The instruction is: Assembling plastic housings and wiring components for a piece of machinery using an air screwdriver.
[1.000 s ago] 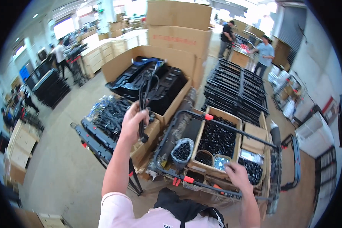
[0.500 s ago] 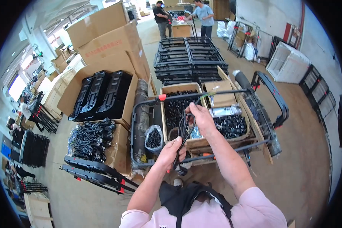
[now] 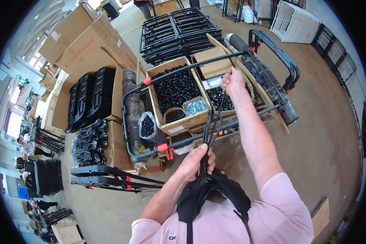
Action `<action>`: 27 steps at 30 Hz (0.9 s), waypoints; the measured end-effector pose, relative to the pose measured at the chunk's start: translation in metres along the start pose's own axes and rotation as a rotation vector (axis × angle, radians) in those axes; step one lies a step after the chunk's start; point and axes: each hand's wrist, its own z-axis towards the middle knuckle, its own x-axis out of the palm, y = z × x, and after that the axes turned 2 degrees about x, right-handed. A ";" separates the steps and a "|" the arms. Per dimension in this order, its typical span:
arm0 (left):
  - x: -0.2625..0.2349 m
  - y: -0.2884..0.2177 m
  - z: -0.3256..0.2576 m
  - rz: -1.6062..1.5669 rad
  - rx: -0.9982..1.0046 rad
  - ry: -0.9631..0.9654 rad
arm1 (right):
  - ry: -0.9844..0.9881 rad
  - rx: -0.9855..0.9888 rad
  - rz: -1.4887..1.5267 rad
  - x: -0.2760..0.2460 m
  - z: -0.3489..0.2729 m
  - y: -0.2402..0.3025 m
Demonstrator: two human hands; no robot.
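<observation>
A bundle of black cable point(image 3: 207, 127) is gripped in my left hand point(image 3: 196, 162), close to my body above the apron. My right hand point(image 3: 234, 82) is raised farther out, its fingers pinched round one strand that runs up from the bundle. The strand's end is hidden in the right fist. Beneath both arms lies a black tubular frame point(image 3: 183, 72) with red clips, one red clip point(image 3: 162, 147) being left of my left hand. Under the frame stands a wooden tray point(image 3: 153, 92) of small black plastic parts, with silver screws point(image 3: 195, 107) in a smaller box.
On the left, cartons hold black housings point(image 3: 103, 87) and coiled black cables point(image 3: 89, 142). More black frames point(image 3: 179, 32) are stacked at the far side. Wrapped rolls point(image 3: 130, 93) flank the tray. Folded black frames point(image 3: 105, 177) jut out at lower left.
My right hand has moved up and away from the left, drawing a cable strand out between them. The left hand is lower and nearer my body. The head view has tilted and shifted.
</observation>
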 end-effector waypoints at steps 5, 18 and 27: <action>0.007 0.022 -0.005 0.329 0.081 -0.051 | 0.048 -0.059 -0.024 0.000 -0.012 0.017; 0.004 -0.044 -0.068 1.378 1.079 -0.776 | 0.875 0.101 -0.627 -0.044 -0.228 -0.019; -0.011 -0.042 -0.009 0.405 0.313 -0.131 | 1.051 -0.290 -1.125 -0.075 -0.257 -0.031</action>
